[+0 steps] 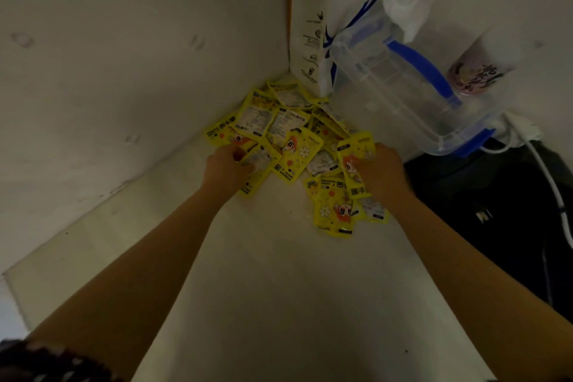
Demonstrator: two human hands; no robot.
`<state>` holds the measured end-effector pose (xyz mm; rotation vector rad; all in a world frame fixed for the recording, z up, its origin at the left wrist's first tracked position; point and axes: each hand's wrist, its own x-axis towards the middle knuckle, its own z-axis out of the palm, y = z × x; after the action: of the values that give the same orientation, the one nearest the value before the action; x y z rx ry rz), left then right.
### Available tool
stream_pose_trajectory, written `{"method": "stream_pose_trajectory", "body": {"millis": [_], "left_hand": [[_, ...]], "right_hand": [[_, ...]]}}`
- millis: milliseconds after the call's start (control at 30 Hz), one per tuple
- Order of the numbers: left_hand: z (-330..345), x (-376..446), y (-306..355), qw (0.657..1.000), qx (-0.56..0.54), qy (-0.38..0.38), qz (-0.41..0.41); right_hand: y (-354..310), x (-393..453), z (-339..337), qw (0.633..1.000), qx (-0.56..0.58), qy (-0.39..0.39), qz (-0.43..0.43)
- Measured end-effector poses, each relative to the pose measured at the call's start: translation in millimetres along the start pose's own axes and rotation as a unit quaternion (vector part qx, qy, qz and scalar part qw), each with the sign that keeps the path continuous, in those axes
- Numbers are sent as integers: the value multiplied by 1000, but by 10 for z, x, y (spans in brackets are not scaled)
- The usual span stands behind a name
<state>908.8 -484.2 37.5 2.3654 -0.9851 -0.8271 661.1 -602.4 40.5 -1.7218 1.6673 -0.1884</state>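
Fingers (240,154) of the left hand (228,166) and right hand (379,170) curl round yellow sachets (294,133) heaped in the wall corner (286,74), seemingly light, floppy and slick, best pinched by an edge.

Dim corner: pale walls (124,40), whitish floor (279,288).

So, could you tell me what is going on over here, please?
A person has both hands in a pile of yellow packets in the corner of a white surface. The left hand grips some at the pile's edge; the right hand touches others, grip unclear. A clear container sits beside the pile.
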Motion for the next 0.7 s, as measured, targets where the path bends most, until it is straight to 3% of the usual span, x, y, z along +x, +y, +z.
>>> {"method": "stream_pose_trajectory", "body": {"millis": [167,267,467,700], "left_hand": [[131,23,-101,998,61,23,9],[192,-56,-183,990,139,9,32],[309,-273,-336,985,139,35,93],[312,-575,-488,981,165,32,101]], "right_hand": [[-7,1,11,988,-144,-58,15],[43,-5,53,987,-145,-61,11],[70,-122,185,987,-154,-35,-17],[81,-459,451,984,-171,-11,-55]]}}
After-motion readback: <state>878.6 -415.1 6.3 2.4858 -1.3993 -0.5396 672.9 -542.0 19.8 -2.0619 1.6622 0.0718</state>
